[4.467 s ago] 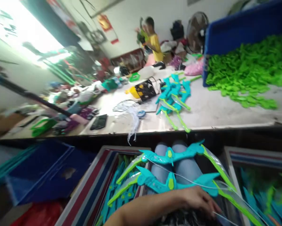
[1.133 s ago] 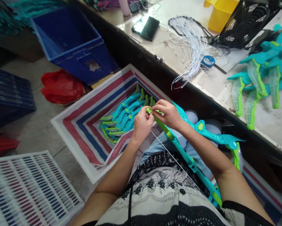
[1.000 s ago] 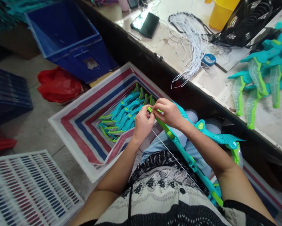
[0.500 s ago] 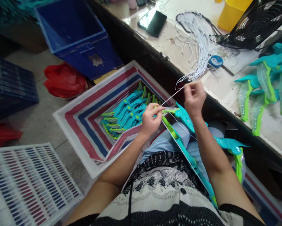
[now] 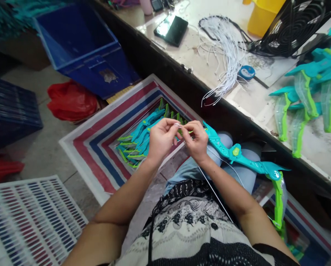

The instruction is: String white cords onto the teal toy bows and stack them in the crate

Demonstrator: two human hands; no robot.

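My left hand [image 5: 162,141] and my right hand [image 5: 195,142] meet over the crate's near right side, pinching a thin white cord [image 5: 179,125] between the fingertips. One strand of it runs from below my right hand down past my waist. Another strand curves across my lap. A teal toy bow [image 5: 223,147] with lime-green ends lies across my knees, its near end partly hidden behind my right hand. Below my hands, several more teal and green bows [image 5: 132,142] are stacked in a crate [image 5: 82,147] lined with red, white and blue striped sheeting.
On the workbench [image 5: 254,101] lie a bundle of white cords [image 5: 228,55], a blue tape roll [image 5: 246,72], a black device [image 5: 171,30], a fan [image 5: 289,31] and more bows [image 5: 306,88]. A blue bin [image 5: 85,55], red bag [image 5: 71,101] and white basket [image 5: 35,218] stand left.
My right hand has come down and left to meet my left hand at the cord. A second bow, earlier running down from my left hand, no longer shows there.
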